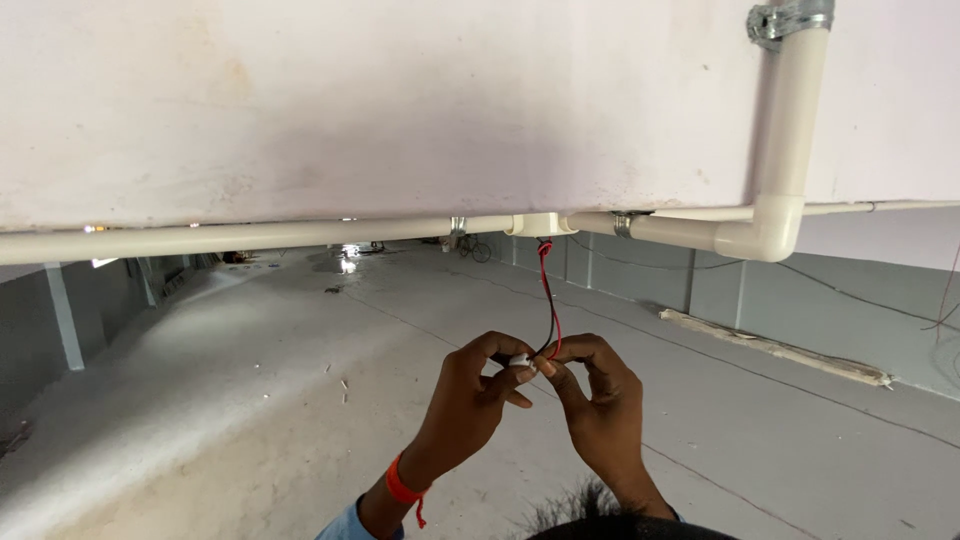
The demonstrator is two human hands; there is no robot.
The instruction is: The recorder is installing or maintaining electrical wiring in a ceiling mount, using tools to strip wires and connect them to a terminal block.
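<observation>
Two hands at hanging wires

We pinch a small white piece [520, 361] between our left hand [473, 396] and right hand [597, 398] fingertips, at the end of red and black wires [547, 296] dropping from the white conduit junction [540, 224].

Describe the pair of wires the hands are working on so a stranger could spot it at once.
Follow the long white conduit pipe along the ceiling to its small junction box. From the box, the red and black wires hang to the left hand and right hand. They are the only coloured strands; other cables are thin and dark.
</observation>
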